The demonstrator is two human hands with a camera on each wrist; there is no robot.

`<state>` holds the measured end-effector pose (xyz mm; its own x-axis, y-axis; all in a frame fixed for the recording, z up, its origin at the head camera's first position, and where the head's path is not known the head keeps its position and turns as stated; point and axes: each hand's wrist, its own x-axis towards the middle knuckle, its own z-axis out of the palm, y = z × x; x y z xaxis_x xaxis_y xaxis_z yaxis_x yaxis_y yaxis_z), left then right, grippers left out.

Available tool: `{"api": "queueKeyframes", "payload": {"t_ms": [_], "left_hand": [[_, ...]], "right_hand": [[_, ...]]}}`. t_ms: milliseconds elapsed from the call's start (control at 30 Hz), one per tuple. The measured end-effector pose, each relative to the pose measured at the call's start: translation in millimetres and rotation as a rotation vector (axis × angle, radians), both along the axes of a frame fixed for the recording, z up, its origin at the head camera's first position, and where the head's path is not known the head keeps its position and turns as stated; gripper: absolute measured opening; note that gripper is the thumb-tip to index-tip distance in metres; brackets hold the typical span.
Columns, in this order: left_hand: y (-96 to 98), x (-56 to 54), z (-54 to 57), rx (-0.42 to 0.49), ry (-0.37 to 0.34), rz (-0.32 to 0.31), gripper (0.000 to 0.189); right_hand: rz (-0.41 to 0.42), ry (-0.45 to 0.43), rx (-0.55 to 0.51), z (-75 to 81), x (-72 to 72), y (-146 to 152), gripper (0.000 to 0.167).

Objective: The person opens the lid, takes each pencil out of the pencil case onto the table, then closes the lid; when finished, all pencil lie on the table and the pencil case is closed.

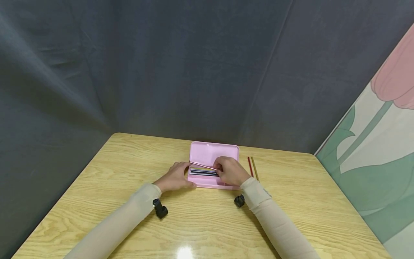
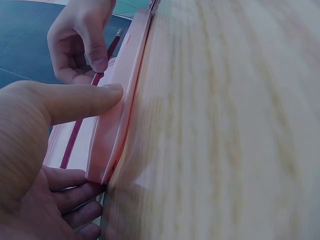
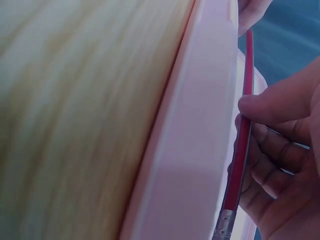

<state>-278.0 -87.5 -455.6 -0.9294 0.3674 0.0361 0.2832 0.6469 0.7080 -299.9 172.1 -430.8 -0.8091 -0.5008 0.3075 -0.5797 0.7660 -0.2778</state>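
A pink pencil case [image 1: 208, 185] lies on the table with its lid [image 1: 207, 153] tipped back at the far side. My left hand [image 1: 176, 178] grips the case's left end, thumb [image 2: 95, 102] on the front wall and fingers around the end. Over the case my right hand [image 1: 232, 171] pinches a red pencil [image 3: 242, 145] between thumb and fingers. The pencil's metal ferrule end points right; it lies lengthwise above the case opening. Inside, several pencils [image 1: 203, 172], dark ones and a yellow one, lie side by side.
On the wooden table [image 1: 129, 172], right of the case, lie a red pencil [image 1: 250, 166] and a gold-coloured pencil [image 1: 255, 168], partly hidden by the right forearm. A dark curtain [image 1: 181, 72] hangs behind the table, and a flower-patterned panel [image 1: 372, 154] stands at the right.
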Motion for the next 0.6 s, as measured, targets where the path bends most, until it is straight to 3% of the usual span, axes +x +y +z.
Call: {"api": "queueKeyframes", "payload": {"t_ms": [233, 600], "left_hand": [[0.0, 0.1, -0.4, -0.008, -0.005, 0.001, 0.094], [-1.3, -1.9, -3.0, -0.01, -0.006, -0.003, 0.094]], "right_hand": [[-0.028, -0.02, -0.115, 8.0, 1.9, 7.6, 0.01], [-0.136, -0.018, -0.416, 40.8, 6.3, 24.6, 0.017]]}}
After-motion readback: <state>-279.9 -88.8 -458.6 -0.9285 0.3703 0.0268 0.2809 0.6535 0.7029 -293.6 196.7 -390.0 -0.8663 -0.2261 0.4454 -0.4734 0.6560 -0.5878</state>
